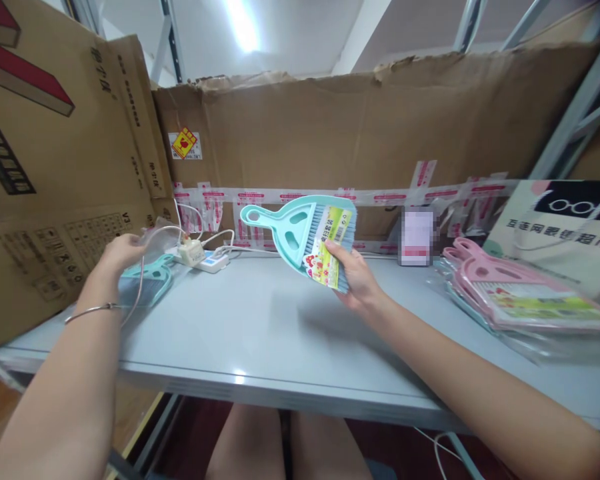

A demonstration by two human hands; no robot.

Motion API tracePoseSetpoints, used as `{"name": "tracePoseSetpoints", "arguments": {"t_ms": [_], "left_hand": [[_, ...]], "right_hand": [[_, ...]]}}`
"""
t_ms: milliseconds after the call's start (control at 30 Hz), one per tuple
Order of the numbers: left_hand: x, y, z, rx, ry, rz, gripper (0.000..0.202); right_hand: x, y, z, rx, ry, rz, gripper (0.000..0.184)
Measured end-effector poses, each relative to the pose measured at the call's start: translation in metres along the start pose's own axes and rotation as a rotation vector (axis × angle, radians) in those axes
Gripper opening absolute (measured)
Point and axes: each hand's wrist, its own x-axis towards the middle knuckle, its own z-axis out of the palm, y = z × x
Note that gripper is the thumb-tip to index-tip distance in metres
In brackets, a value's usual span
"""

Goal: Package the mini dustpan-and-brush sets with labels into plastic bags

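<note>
My right hand point(357, 277) grips a mint-green mini dustpan and brush set point(291, 233) by its bristle end, thumb on the printed paper label. The set is raised above the table, its looped handle pointing left. At the far left, my left hand point(124, 255) pinches a clear plastic bag point(161, 243); its fingertips are partly hidden. Beneath that bag, another mint-green dustpan set point(153, 283) lies on the table, partly covered by a white cable and my left arm.
Pink and green dustpan sets point(520, 287) in clear bags are stacked at the right of the grey table point(260, 327). A power strip point(213, 261) with cables sits at the back left. Cardboard boxes point(330, 133) wall the back and left; a blurred-out upright item point(417, 237) stands behind.
</note>
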Motion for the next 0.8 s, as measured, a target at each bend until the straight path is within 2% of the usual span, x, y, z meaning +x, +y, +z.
{"name": "tracePoseSetpoints", "arguments": {"t_ms": [67, 133, 200, 233, 300, 333, 367, 433, 533, 633, 700, 800], "left_hand": [[-0.005, 0.006, -0.007, 0.208, 0.092, -0.021, 0.011], [-0.014, 0.022, -0.011, 0.332, 0.287, 0.039, 0.007], [-0.03, 0.042, -0.007, 0.272, 0.423, 0.245, 0.013], [-0.04, 0.052, -0.002, 0.204, 0.404, 0.428, 0.015], [-0.066, 0.069, 0.017, 0.09, 0.214, 0.795, 0.012], [-0.08, 0.075, 0.029, 0.068, 0.079, 0.95, 0.01], [-0.094, 0.079, 0.043, 0.063, -0.071, 1.068, 0.01], [-0.118, 0.08, 0.071, 0.087, -0.355, 1.162, 0.016], [-0.138, 0.076, 0.097, 0.183, -0.726, 1.105, 0.02], [-0.138, 0.077, 0.095, 0.282, -1.003, 0.972, 0.025], [-0.135, 0.084, 0.089, 0.304, -1.058, 0.89, 0.033], [-0.14, 0.102, 0.095, 0.344, -0.891, 0.737, 0.044]], "right_hand": [[-0.001, -0.001, 0.001, 0.015, 0.001, 0.011, 0.015], [-0.001, -0.003, 0.0, 0.047, 0.009, 0.017, 0.014], [0.001, -0.007, -0.001, 0.089, 0.021, 0.009, 0.015], [0.002, -0.009, -0.002, 0.113, 0.023, -0.003, 0.016], [0.005, -0.017, -0.005, 0.156, 0.027, -0.051, 0.017], [0.006, -0.021, -0.007, 0.176, 0.042, -0.082, 0.017], [0.008, -0.026, -0.008, 0.193, 0.07, -0.109, 0.017], [0.013, -0.034, -0.013, 0.215, 0.161, -0.145, 0.017], [0.02, -0.041, -0.021, 0.21, 0.273, -0.149, 0.018], [0.026, -0.04, -0.028, 0.192, 0.299, -0.127, 0.02], [0.028, -0.037, -0.029, 0.182, 0.305, -0.095, 0.02], [0.028, -0.032, -0.028, 0.166, 0.301, -0.055, 0.02]]}}
